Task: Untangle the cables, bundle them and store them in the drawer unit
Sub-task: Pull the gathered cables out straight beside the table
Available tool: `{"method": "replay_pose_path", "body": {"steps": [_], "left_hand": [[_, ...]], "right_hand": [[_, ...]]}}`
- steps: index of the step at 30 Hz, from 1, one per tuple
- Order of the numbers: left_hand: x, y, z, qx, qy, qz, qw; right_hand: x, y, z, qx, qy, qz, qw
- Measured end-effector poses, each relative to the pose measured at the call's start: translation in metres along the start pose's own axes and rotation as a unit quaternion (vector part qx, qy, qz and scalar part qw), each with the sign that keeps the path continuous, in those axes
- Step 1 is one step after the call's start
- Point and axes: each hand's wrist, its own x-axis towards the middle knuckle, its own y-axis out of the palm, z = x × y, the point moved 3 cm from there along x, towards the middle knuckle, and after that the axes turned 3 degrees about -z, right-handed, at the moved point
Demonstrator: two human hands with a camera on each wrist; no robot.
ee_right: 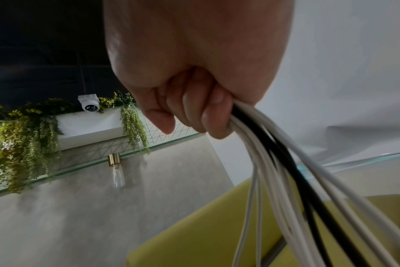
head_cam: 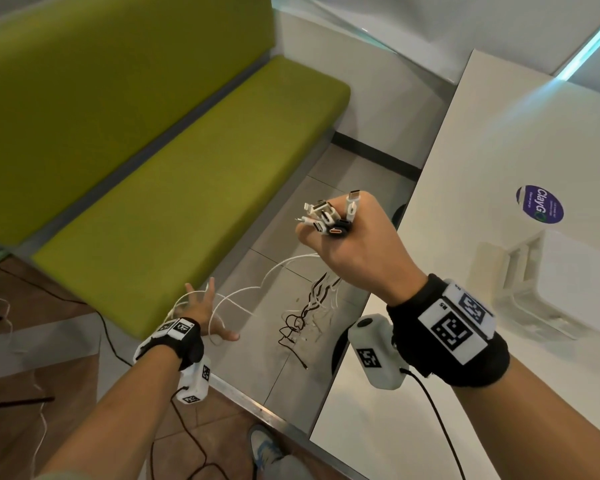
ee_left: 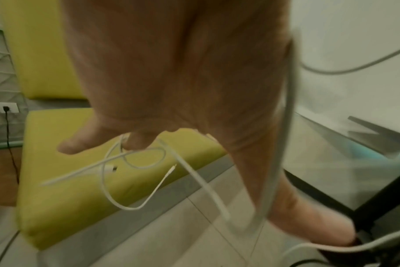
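Observation:
My right hand [head_cam: 342, 237] is raised beside the table edge and grips a bunch of white and black cables [ee_right: 286, 171] in a fist. Their connector ends [head_cam: 329, 216] stick out above the fist. The cables hang down to a loose tangle [head_cam: 309, 313] above the tiled floor. Lower left, my left hand [head_cam: 203, 315] has its fingers spread, and a white cable loop [head_cam: 236, 296] is draped across it. In the left wrist view that white cable [ee_left: 194, 178] runs along the left hand [ee_left: 171, 81] and dangles over the bench. A white drawer unit [head_cam: 520, 282] stands on the table.
A green bench [head_cam: 187, 168] fills the left. The white table [head_cam: 499, 150] with a purple sticker [head_cam: 539, 204] lies to the right, its dark base [head_cam: 338, 344] below. Black leads [head_cam: 111, 341] trail on the wooden floor. My shoe [head_cam: 264, 445] is near the metal floor strip.

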Motion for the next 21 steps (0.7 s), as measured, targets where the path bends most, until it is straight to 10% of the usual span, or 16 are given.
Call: {"method": "replay_pose_path", "body": {"steps": [12, 21], "left_hand": [[0.014, 0.043, 0.09, -0.126, -0.027, -0.1, 0.987], [-0.008, -0.006, 0.011, -0.269, 0.128, -0.143, 0.944]], "right_hand": [[0.006, -0.035, 0.009, -0.01, -0.02, -0.052, 0.998], [0.004, 0.0, -0.004, -0.032, 0.028, 0.035, 0.999]]}}
